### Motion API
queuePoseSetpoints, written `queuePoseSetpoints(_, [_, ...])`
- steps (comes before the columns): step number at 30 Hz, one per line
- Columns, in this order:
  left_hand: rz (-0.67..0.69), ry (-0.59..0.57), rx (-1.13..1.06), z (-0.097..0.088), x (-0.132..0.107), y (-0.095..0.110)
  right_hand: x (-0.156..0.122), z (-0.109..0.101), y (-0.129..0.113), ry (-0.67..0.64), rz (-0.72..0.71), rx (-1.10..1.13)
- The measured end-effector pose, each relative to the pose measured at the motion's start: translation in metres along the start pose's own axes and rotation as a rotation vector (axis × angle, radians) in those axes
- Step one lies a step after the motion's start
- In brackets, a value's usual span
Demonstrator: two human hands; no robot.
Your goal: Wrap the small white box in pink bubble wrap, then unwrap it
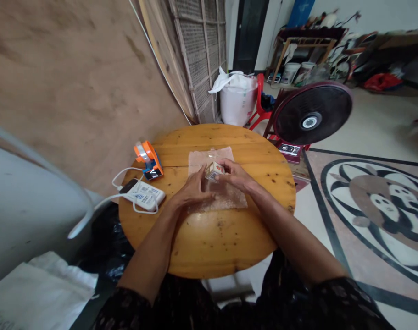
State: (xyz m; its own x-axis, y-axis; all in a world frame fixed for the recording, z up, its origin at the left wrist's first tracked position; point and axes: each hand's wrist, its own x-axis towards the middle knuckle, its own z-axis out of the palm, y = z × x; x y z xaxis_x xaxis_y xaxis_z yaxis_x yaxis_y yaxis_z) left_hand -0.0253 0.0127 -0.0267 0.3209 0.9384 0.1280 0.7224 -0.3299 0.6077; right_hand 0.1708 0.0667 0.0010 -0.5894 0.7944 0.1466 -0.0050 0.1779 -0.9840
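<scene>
A small white box [214, 171] with red and yellowish print is held in my right hand [234, 175], thumb in front and fingers behind. My left hand [195, 189] is beside the box on its left, fingers stretched and thumb apart. Whether its fingertips touch the box I cannot make out. Beneath both hands a sheet of bubble wrap [234, 198] lies flat on the round wooden table [217, 247]. A strip of shiny tape shows near the sheet's far edge.
An orange and blue tape dispenser [148, 160] stands at the table's left. Nearer me lies a white power strip [145, 195] with looped cables. Beyond the table are a fan [310, 114], a red plastic chair [260, 107] and a white sack [238, 98]. A wall borders the left.
</scene>
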Motion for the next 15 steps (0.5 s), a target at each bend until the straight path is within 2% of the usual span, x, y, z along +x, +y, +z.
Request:
queuePoseSetpoints(4, [0.008,0.021,-0.211,0.000,0.002,-0.006,-0.005,-0.004,0.020,-0.008,0.024,-0.106])
queuePoseSetpoints(8, [0.012,0.012,-0.351,0.003,0.002,-0.010,-0.006,-0.002,0.030,-0.034,-0.059,-0.299])
queuePoseSetpoints(11, [0.035,0.018,-0.380,0.005,0.002,-0.014,-0.006,-0.002,0.033,-0.042,-0.143,-0.453])
queuePoseSetpoints(15, [0.061,0.019,-0.333,0.005,0.003,-0.018,-0.008,-0.002,0.033,-0.067,-0.194,-0.552])
